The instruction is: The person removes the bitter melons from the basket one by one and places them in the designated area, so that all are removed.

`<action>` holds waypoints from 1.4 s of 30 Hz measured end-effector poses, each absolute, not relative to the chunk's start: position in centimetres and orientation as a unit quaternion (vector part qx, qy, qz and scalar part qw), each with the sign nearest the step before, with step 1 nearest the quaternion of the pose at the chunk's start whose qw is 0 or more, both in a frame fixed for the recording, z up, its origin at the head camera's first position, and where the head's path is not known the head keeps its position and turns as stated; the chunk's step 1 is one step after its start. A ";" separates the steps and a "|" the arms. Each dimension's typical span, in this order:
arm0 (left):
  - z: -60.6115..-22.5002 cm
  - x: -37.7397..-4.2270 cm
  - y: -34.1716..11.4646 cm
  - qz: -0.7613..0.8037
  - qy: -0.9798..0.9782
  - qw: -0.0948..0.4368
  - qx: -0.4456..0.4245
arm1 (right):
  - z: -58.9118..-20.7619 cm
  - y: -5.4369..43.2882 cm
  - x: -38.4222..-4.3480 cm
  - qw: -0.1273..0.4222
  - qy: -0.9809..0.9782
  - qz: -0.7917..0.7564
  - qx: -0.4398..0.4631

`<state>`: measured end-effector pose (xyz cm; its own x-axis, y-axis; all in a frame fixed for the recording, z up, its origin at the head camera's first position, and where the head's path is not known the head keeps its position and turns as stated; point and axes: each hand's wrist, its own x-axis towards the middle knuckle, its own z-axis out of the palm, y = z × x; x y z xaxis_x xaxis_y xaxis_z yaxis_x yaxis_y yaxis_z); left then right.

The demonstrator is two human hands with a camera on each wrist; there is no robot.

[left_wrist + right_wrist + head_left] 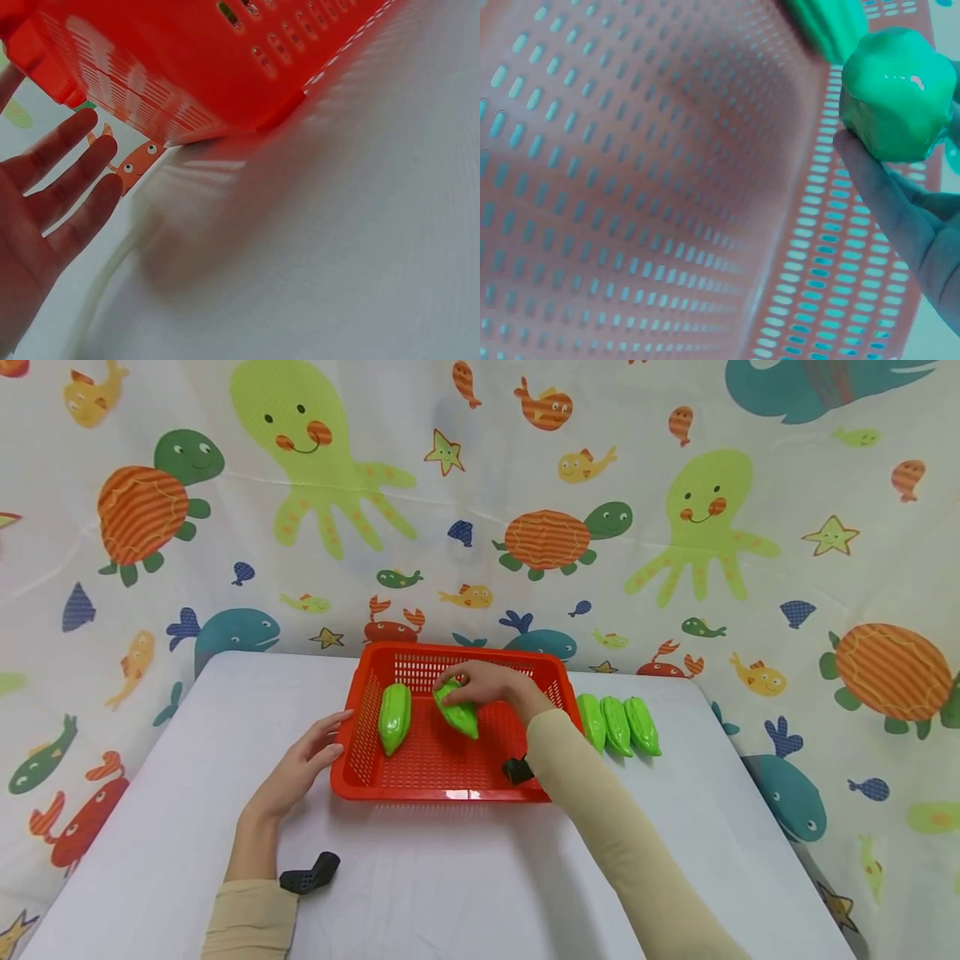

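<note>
A red plastic basket [468, 795] with slotted walls stands on the table. Inside it, over the middle, my right hand [486, 683] grips a glossy green, ridged toy vegetable [459, 717] with a pointed end. The right wrist view shows the held toy vegetable [897, 94] end-on between thumb and fingers. Another toy vegetable of the same kind [394, 718] lies along the basket's left side. My left hand [303, 764] is at the basket's left wall, fingers spread and loosely straight. In the left wrist view the left hand's fingers [71, 161] are beside the basket [187, 75].
Three more green toy vegetables [617, 727] lie side by side on the white table [420, 885], just right of the basket. A curtain [465, 485] printed with sea animals hangs behind the table. Black wrist devices [311, 874] are on both arms.
</note>
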<state>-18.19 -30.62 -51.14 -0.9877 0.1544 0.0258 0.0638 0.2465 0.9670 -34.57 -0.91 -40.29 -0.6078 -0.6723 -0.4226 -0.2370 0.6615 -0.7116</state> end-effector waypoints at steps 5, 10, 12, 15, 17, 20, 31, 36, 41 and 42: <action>-50.9 -18.0 -30.5 0.608 0.790 0.035 0.070 | -39.2 -0.8 -34.0 0.335 0.847 -0.311 -0.269; -50.6 -17.7 -30.2 0.610 0.788 0.034 0.071 | -38.6 -0.6 -33.1 0.279 0.879 -0.271 -0.278; -50.5 -17.5 -30.1 0.611 0.787 0.033 0.071 | -38.2 -0.6 -32.6 0.257 0.890 -0.254 -0.277; -50.5 -17.3 -30.0 0.612 0.787 0.032 0.070 | -37.4 -0.5 -32.0 0.238 0.895 -0.262 -0.270; -50.5 -17.1 -29.9 0.613 0.787 0.031 0.069 | -36.8 -0.4 -31.6 0.232 0.895 -0.277 -0.262; -50.5 -17.0 -29.8 0.612 0.787 0.030 0.069 | -36.0 0.0 -31.1 0.227 0.890 -0.301 -0.257; -50.6 -16.4 -29.4 0.614 0.786 0.029 0.067 | -34.4 2.0 -29.6 0.199 0.883 -0.336 -0.260; -50.6 -16.1 -29.2 0.613 0.787 0.028 0.064 | -34.1 3.3 -28.8 0.199 0.858 -0.401 -0.253; -50.6 -15.8 -29.0 0.612 0.788 0.026 0.061 | -33.6 4.8 -27.7 0.200 0.827 -0.477 -0.219; -50.6 -15.7 -28.9 0.612 0.788 0.025 0.061 | -33.5 5.1 -27.5 0.196 0.824 -0.489 -0.210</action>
<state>-15.71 -28.94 -50.56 -0.9913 0.1269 0.0344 0.0649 0.2446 0.9674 -27.50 5.10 -33.54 -0.8348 -0.5377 -0.1181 -0.1540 0.4340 -0.8877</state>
